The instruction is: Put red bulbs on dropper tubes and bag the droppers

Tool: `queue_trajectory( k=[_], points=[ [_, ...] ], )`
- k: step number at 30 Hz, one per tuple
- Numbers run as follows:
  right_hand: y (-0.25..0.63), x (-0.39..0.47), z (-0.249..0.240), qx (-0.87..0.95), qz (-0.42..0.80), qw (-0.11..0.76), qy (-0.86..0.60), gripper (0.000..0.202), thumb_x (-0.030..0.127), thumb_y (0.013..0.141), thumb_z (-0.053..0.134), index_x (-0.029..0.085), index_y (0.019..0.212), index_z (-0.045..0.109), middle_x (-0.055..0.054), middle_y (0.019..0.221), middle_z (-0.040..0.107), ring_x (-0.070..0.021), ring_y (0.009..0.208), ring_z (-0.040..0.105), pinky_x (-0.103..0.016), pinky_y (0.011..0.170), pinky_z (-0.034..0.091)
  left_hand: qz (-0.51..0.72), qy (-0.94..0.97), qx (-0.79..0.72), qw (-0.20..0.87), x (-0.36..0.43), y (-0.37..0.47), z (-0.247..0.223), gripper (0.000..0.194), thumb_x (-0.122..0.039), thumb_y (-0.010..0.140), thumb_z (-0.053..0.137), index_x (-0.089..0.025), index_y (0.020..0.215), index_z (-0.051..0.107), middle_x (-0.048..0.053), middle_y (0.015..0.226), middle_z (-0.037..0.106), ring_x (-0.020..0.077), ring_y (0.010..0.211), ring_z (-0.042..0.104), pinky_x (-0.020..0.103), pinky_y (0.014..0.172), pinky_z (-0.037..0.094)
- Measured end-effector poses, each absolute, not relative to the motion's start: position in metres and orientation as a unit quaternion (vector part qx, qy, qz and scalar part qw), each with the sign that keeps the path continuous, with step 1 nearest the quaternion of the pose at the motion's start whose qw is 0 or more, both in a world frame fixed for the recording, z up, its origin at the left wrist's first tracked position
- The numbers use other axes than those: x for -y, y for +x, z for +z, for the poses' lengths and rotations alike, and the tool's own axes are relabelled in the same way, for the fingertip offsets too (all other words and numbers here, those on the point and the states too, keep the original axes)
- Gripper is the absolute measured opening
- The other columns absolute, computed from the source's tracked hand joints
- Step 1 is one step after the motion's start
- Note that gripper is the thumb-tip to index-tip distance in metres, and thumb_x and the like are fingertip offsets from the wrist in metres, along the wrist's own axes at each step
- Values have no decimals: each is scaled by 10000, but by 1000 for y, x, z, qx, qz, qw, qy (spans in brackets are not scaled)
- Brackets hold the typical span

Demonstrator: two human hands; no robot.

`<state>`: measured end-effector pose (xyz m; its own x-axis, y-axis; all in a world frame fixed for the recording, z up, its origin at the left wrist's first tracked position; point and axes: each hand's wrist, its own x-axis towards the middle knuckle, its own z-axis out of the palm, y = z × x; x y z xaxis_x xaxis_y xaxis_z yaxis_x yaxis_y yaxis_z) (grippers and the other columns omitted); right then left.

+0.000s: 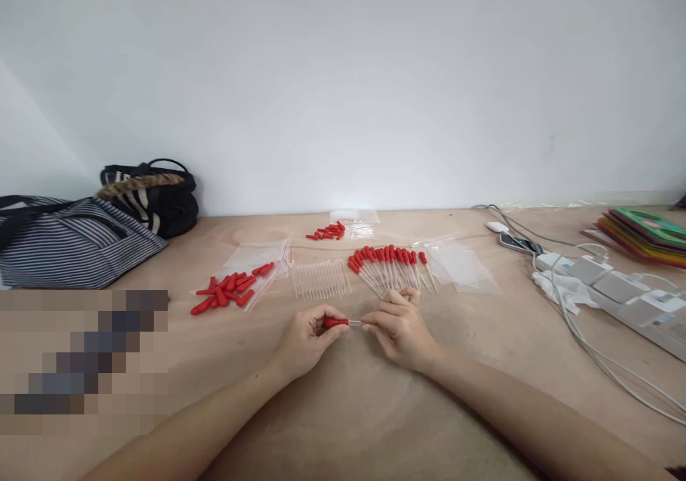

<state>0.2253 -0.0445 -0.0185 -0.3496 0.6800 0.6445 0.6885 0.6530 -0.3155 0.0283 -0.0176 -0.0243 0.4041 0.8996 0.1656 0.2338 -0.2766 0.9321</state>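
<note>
Between thumb and fingers, my left hand [308, 338] pinches a red rubber dropper bulb [336, 321]. A thin clear glass dropper tube [354, 322] runs from the bulb's right end into the fingertips of my right hand [399, 329], which are closed on it. How deep the tube sits in the bulb is hidden. Just beyond my hands lies a row of bare clear tubes [321, 279]. Right of that row, droppers with red bulbs on their tubes [394, 266] are fanned out. Several loose red bulbs [230, 289] lie to the left, partly on a plastic bag.
Clear zip bags [461, 265] lie flat behind the droppers. More red bulbs [326, 231] sit near the wall. At right are a power strip [637, 299], cables, a phone [517, 244] and stacked coloured sheets [648, 234]. Striped [80, 241] and black bags [171, 202] stand left.
</note>
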Motion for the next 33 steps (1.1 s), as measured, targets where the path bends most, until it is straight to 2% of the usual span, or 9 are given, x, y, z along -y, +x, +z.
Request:
queue_trajectory(
  k=[7, 10, 13, 15, 18, 22, 27, 33],
  points=[
    [218, 48, -21, 820, -8, 368, -437, 133, 224, 805, 506, 216, 786, 638, 17, 627, 608, -121, 710, 456, -334, 749, 201, 359, 707, -409, 453, 18, 30, -25, 171, -287, 719, 599, -143, 811, 611, 27, 705, 646, 148, 659, 595, 261, 623, 479],
    [222, 46, -17, 819, -20, 357, -450, 135, 245, 802, 511, 225, 767, 640, 20, 635, 621, -120, 705, 466, -335, 749, 196, 343, 718, -403, 452, 17, 26, -21, 318, -306, 734, 585, -158, 1013, 549, 41, 820, 641, 167, 765, 600, 289, 700, 481],
    [233, 35, -12, 779, -48, 350, -517, 166, 252, 797, 502, 230, 729, 652, 4, 654, 640, -138, 715, 478, -340, 740, 194, 344, 752, -448, 339, 13, 16, -14, 537, -343, 714, 607, -202, 1196, 414, 62, 1024, 589, 199, 930, 556, 326, 795, 451],
    [242, 24, -9, 719, -62, 356, -594, 198, 269, 794, 487, 230, 696, 655, -8, 659, 649, -166, 742, 485, -346, 738, 197, 331, 777, -491, 213, 5, 4, -7, 481, -369, 721, 590, -217, 1157, 454, 62, 1072, 559, 222, 979, 523, 346, 826, 425],
    [249, 3, -5, 639, -68, 332, -691, 257, 301, 788, 454, 219, 634, 643, -33, 630, 645, -213, 787, 496, -365, 752, 201, 292, 801, -520, 56, -9, -16, 0, 275, -355, 734, 554, -199, 960, 576, 68, 1011, 571, 251, 981, 504, 371, 853, 389],
    [240, -20, 0, 606, -52, 252, -752, 254, 265, 778, 425, 188, 655, 633, -64, 663, 651, -230, 812, 525, -381, 780, 196, 231, 787, -567, -71, -24, -36, 5, 225, -346, 745, 533, -198, 893, 614, 79, 998, 577, 271, 981, 487, 393, 862, 355],
    [224, -37, 6, 586, -42, 199, -784, 226, 238, 765, 421, 165, 762, 634, -82, 719, 662, -208, 731, 565, -397, 823, 162, 156, 736, -648, -121, -29, -50, 13, 281, -395, 739, 523, -222, 939, 618, 83, 1034, 565, 291, 994, 465, 391, 814, 358],
    [226, -42, 3, 584, -47, 181, -790, 229, 233, 749, 438, 165, 664, 640, -94, 728, 664, -226, 761, 566, -405, 810, 174, 119, 713, -681, -119, -34, -64, 19, 360, -443, 742, 489, -200, 972, 619, 112, 1023, 561, 327, 1004, 445, 420, 815, 346]
  ],
)
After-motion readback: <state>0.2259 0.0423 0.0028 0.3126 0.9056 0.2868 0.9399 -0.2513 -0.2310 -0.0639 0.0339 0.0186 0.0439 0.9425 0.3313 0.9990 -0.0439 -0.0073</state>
